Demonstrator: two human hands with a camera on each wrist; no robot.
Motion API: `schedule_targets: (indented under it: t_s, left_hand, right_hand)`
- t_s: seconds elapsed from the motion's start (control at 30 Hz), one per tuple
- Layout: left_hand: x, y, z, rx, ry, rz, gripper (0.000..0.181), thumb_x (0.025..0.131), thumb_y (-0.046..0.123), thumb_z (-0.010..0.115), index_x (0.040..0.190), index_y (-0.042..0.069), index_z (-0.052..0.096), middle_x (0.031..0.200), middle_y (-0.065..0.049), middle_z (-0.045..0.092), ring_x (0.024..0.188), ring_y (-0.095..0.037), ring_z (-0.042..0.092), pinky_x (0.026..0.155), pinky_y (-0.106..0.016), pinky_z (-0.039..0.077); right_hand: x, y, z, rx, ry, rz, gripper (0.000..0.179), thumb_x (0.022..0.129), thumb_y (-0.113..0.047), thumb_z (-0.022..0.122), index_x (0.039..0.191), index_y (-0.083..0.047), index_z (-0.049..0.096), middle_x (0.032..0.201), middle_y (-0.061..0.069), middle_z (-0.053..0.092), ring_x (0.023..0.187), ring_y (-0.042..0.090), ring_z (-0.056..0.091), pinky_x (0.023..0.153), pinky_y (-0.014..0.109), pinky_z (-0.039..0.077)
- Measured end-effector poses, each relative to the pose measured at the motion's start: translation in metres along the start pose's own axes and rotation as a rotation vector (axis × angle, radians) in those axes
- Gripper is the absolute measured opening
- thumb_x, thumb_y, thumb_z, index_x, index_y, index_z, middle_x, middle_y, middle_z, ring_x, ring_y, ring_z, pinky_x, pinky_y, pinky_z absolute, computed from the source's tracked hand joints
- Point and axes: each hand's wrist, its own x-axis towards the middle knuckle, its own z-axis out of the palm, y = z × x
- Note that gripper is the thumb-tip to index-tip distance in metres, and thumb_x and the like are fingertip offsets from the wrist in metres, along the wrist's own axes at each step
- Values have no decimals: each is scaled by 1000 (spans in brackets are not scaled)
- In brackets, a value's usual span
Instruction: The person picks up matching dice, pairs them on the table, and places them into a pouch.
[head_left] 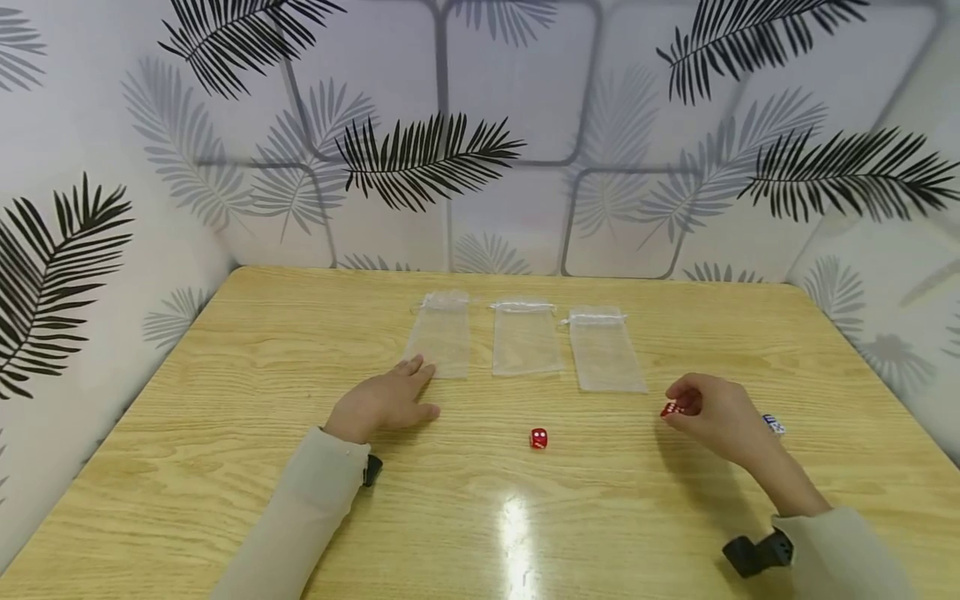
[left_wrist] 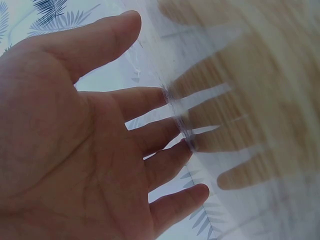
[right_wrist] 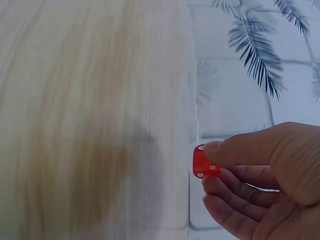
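Between thumb and fingers my right hand (head_left: 716, 417) pinches a red die (head_left: 672, 408), held above the table on the right. The right wrist view shows the same die (right_wrist: 204, 162) with white pips at the fingertips. My left hand (head_left: 386, 403) has its fingers extended, their tips at the lower edge of the left white mesh pouch (head_left: 442, 333). In the left wrist view the fingertips (left_wrist: 172, 127) meet the pouch's edge. Another red die (head_left: 538, 438) lies on the table between the hands. Just beyond my right hand sits a blue and white die (head_left: 773, 425), partly hidden by it.
A middle mesh pouch (head_left: 527, 340) and a right mesh pouch (head_left: 607, 350) lie flat beside the left one, drawstring ends toward the back. The wooden table (head_left: 247, 375) ends at a leaf-patterned wall covering (head_left: 510, 217). Light glares off the table's front middle.
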Motion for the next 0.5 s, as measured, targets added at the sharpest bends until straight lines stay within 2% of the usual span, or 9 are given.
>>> schedule_targets:
  t_s: [0.3,0.5]
  left_hand:
    - [-1,-2,1,-10,1,2,68,98,36,51,152,9,20,160,-12,8,148,-30,10,116,-50,20]
    - [0,-4,1,-4,9,2,68,98,36,51,152,9,21,160,-11,9,148,-29,10,116,-49,20]
  right_hand:
    - [17,-45,27,107,-71,-83,16,77,-1,72,91,1,64,77,3,63,70,11,56,60,24,47]
    - [22,-66,41,139,-107,-123,17,75,1,74,88,0,64,76,3,62,69,10,55,60,23,46]
